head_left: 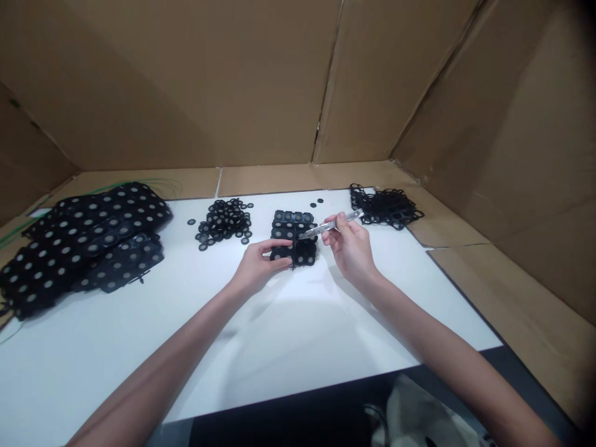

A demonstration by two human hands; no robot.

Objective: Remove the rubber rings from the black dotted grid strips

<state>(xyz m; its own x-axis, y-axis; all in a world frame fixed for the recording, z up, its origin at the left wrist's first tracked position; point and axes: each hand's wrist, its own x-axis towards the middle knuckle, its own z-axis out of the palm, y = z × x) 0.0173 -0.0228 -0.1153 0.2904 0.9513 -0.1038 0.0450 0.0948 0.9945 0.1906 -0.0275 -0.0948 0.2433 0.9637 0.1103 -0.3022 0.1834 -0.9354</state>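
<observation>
The white counter in front of you is boxed in by cardboard: a tall back wall, a right wall slanting along the right side, and a left wall partly in view. A flat cardboard strip borders the counter's far edge, and a dark area lies past the near edge, with a pale cloth near its right part.

Your disc panel, black with rows of round discs, lies toward the middle of the far edge. Your left hand is on the panel's left side, thumb and forefinger apart over it; you cannot tell from this view whether they pinch or only press. Your right hand grasps a slim silvery tool, its tip at the panel's middle; contact is too small to make out.

Two loose discs lie by the far edge. A disc pile sits to the panel's left, and large dotted black sheets are heaped at the far left corner, with green wires beside them. Black ring mesh lies tangled at the far right corner.
</observation>
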